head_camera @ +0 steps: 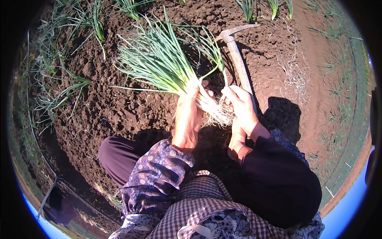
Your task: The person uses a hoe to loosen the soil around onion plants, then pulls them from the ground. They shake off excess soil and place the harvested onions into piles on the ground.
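Observation:
My left hand (188, 109) is closed around a thick bunch of green onions (162, 61), near the white lower stems. The leaves fan out to the upper left, and a tangle of pale roots (220, 113) hangs at the lower right end. Between the fingertips of my right hand (241, 100) is the lower stem of a single green onion (221, 64), its leaves bent over towards the bunch. A hand pick with a wooden handle (238, 61) and a metal head (229, 33) lies on the soil just beyond my right hand.
Loose brown soil (98, 98) surrounds me. Green onion plants (97, 25) grow at the upper left, others (247, 10) along the top. Stripped roots (295, 77) lie on the soil at right. My bare foot (237, 139) is below my right hand. A thin line (32, 119) runs along the left.

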Available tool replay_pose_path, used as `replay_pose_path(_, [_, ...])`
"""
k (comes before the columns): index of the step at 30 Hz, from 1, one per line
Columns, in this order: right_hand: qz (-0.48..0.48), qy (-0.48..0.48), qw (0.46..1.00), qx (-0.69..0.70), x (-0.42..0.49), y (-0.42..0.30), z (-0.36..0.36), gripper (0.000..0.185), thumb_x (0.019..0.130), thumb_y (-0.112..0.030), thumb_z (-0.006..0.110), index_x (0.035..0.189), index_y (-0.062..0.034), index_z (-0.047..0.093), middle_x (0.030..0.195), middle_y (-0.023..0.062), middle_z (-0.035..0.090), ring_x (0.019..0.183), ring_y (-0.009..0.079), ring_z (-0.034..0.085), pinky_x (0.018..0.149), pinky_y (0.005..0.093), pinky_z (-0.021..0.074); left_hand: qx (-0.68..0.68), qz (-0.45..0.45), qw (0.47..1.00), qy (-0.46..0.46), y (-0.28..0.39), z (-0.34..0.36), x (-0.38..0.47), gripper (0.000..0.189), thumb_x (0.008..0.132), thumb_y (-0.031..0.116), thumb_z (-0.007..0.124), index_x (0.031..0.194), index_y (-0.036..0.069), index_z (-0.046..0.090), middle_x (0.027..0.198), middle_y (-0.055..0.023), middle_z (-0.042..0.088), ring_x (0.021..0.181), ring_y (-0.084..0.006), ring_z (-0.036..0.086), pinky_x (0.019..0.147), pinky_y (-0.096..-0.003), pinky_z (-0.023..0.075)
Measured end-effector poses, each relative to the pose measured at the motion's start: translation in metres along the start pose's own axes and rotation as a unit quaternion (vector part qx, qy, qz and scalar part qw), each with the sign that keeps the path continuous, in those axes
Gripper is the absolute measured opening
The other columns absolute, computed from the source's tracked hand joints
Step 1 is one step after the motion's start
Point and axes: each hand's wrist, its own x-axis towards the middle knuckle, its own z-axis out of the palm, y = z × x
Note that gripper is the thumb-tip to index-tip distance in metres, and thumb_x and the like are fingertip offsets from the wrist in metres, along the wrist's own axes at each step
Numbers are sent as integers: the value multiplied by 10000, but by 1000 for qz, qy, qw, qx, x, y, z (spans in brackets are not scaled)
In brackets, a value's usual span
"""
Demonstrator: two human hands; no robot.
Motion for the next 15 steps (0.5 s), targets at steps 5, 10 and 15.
replay_pose_path(5, [40, -2, 999, 6, -1, -1, -10, 195, 931, -220, 579, 930, -31, 623, 792, -4, 623, 620, 32, 494, 498, 176, 366, 17, -1, 1000, -17, 7, -12, 3, 416, 983, 330, 455, 1157, -36, 546, 981, -168, 645, 865, -265, 639, 760, -387, 529])
replay_pose_path(10, [-66, -147, 986, -30, 1, 3, -2, 162, 913, -150, 590, 1011, -24, 621, 862, 10, 643, 740, 47, 558, 639, 208, 444, 33, -7, 999, -25, -1, -14, 4, 443, 967, 355, 491, 1165, -35, 560, 1095, -162, 626, 998, -258, 608, 821, -385, 515])
replay_pose_path(15, [55, -275, 959, 24, 8, 10, 10, 243, 907, -124, 557, 1110, 4, 596, 1014, 64, 645, 951, 113, 588, 850, 272, 465, 68, 3, 997, -28, 1, -13, 3, 428, 956, 352, 517, 1152, -22, 582, 1094, -121, 625, 933, -188, 601, 814, -343, 509])
